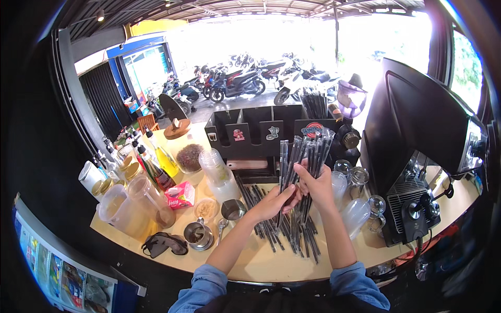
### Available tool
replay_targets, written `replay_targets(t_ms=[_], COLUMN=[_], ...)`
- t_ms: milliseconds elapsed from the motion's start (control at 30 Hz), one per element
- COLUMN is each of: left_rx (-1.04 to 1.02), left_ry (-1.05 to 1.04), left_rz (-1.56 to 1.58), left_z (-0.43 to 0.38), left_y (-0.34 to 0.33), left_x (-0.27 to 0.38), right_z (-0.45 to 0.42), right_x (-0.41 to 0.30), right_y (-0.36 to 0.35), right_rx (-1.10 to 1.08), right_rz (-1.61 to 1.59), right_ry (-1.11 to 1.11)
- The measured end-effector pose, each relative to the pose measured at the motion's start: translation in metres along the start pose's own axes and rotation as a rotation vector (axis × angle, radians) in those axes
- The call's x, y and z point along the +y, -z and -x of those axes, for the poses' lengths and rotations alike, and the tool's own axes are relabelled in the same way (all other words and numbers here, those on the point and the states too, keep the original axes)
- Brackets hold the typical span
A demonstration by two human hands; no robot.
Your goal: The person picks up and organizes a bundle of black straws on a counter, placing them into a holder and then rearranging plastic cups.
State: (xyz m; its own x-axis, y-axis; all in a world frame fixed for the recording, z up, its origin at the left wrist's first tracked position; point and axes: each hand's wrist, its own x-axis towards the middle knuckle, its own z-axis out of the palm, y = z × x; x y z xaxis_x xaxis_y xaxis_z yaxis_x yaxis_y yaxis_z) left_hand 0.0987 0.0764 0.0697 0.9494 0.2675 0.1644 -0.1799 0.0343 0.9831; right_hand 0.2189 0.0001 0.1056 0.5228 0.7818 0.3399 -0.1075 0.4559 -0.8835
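Black drinking straws in clear wrappers fill both hands above the counter. My left hand is closed around a smaller bunch, held roughly upright. Close beside it, my right hand grips a thicker bunch of wrapped straws, its fingers meeting those of my left hand. Beneath the hands lies a loose pile of more wrapped straws, spread on the wooden counter. Behind them stands a black compartment organizer with stickers on its front; upright straws fill its right end.
Stacked plastic cups, a metal pitcher, a steel cup, a spoon and a pink tissue pack stand or lie left. Syrup bottles are farther left. Right are glasses, plastic cups and an espresso machine.
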Motion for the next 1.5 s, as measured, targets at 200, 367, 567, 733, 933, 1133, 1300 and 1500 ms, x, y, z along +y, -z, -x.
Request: replay_targets(t_ms=[200,367,567,733,933,1133,1300,1500], left_rx=[-0.057,-0.064,0.621,0.177,0.329,0.397,0.375,0.384], left_ry=[0.090,0.016,-0.382,0.225,0.152,-0.040,-0.094,-0.255], left_rz=[0.056,0.036,-0.315,0.527,0.808,0.760,0.159,-0.262], left_z=[0.000,0.003,0.020,0.035,0.027,0.043,0.066,0.076], left_y=[0.000,-0.002,0.020,0.020,0.020,0.026,0.009,-0.015], left_x=[0.005,0.003,-0.001,0.001,0.020,0.023,0.020,0.006], right_z=[0.000,0.001,0.006,0.018,0.034,0.053,0.039,0.039], right_x=[-0.002,-0.008,0.005,0.003,0.009,-0.011,-0.017,-0.021], right_y=[0.004,0.002,-0.003,-0.016,-0.033,-0.037,-0.037,-0.063], right_rx=[-0.130,-0.148,0.068,-0.286,-0.593,-0.460,-0.293,-0.365], right_rz=[0.067,0.068,0.193,0.558,0.895,0.636,0.241,0.160], right_ry=[-0.015,0.006,0.271,0.596,0.598,0.401,-0.024,-0.098])
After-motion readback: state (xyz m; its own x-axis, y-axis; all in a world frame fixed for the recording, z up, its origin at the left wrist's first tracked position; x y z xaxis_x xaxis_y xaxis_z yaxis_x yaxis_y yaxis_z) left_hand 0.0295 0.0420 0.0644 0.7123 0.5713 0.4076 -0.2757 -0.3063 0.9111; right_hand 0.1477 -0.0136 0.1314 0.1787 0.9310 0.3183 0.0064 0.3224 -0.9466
